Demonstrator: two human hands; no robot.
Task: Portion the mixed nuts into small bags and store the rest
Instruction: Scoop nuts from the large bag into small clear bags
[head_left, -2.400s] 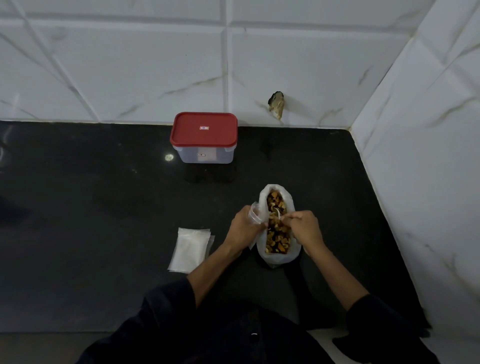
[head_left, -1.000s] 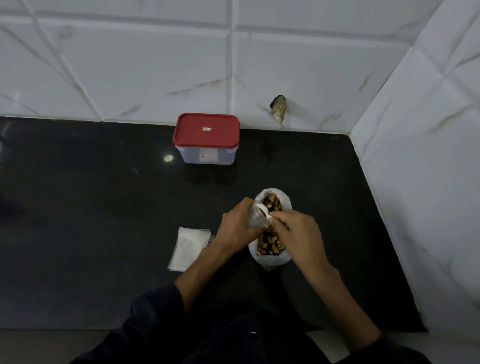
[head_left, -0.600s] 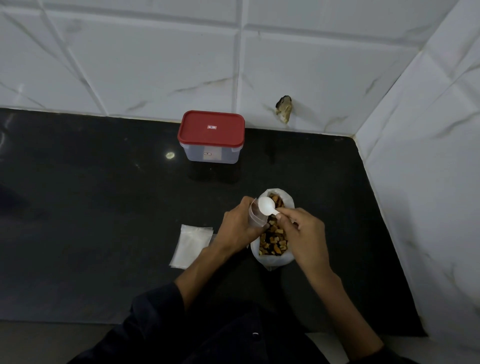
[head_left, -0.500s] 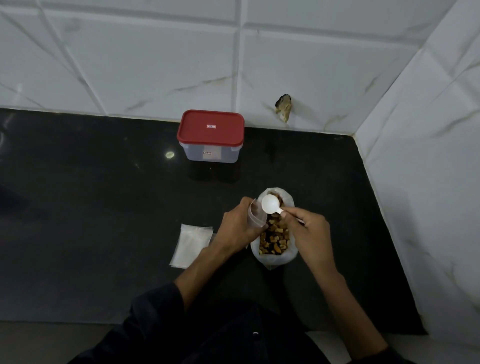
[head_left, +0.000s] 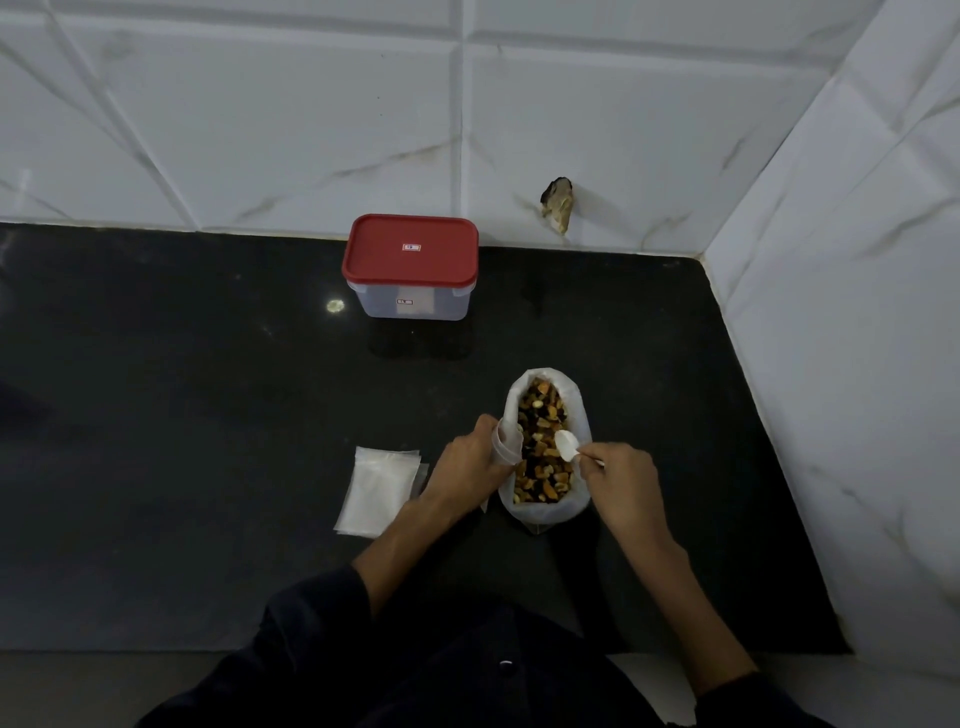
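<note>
**Hands at the nut bag: portioning under way, nothing yet stored**

Right hand (head_left: 621, 480): fingers pinched on the handle of a white spoon (head_left: 566, 445); bowl of the spoon lying over the nuts (head_left: 540, 441), at the right side of the big bag (head_left: 545, 512); whether the bowl carries any nuts cannot be told.

Left hand (head_left: 467, 465): fingers curled round a small bag (head_left: 506, 444), held upright with its mouth open, touching the left rim of the big bag; contents of the small bag too dim to read.

Big bag: white, open, standing on the black bench (head_left: 208, 415) between the two hands; nuts fill it to near the rim, so by judgement most of the stock is unportioned.

Spare bags (head_left: 376, 491): flat stack of clear small bags, lying on the bench just left of the left wrist; they look empty; count unclear.

Box (head_left: 410, 267): clear body, red lid shut, at the back of the bench against the tiled wall, well apart from the hands; probably meant for the remainder; contents not readable.

Progress, as a judgement: early stage; no filled, closed small bag shows anywhere on the bench; one bag in filling; left to do: scoop and fill this bag, close it, repeat with the stack, then open the box, put the rest in, shut the lid.
</note>
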